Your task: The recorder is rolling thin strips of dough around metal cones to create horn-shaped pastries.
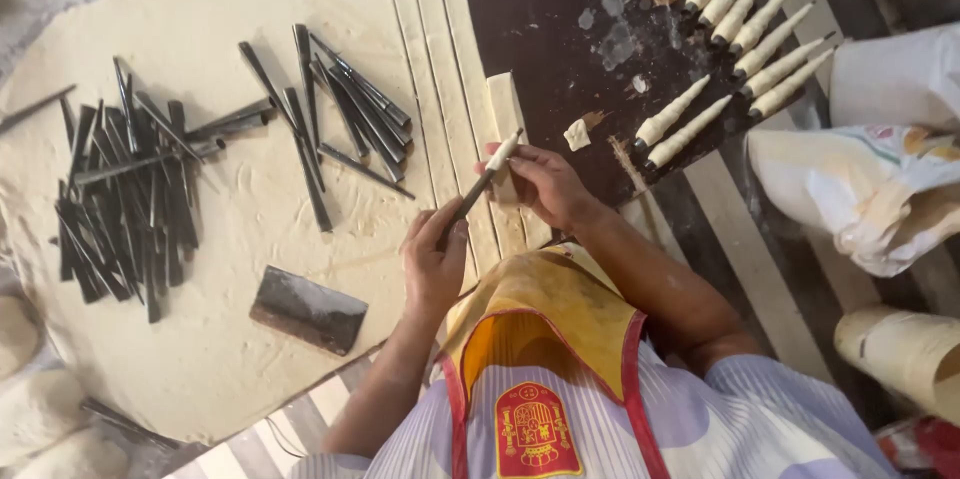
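Mid-frame: left hand (433, 264) gripped dark metal cone (470, 197) at its wide end, right hand (535, 182) pinched dough strip (503, 152) round tip; best w/ even tension, slight overlap per turn

Dough sheet (230, 239): spread over left of bench (540, 29)
Metal cones (130, 199): heaped on sheet, far left
Scraper (308, 311): on sheet, near edge
Wrapped cones (745, 19): rowed on bench, upper right
Dough strips (440, 89): along sheet's right edge
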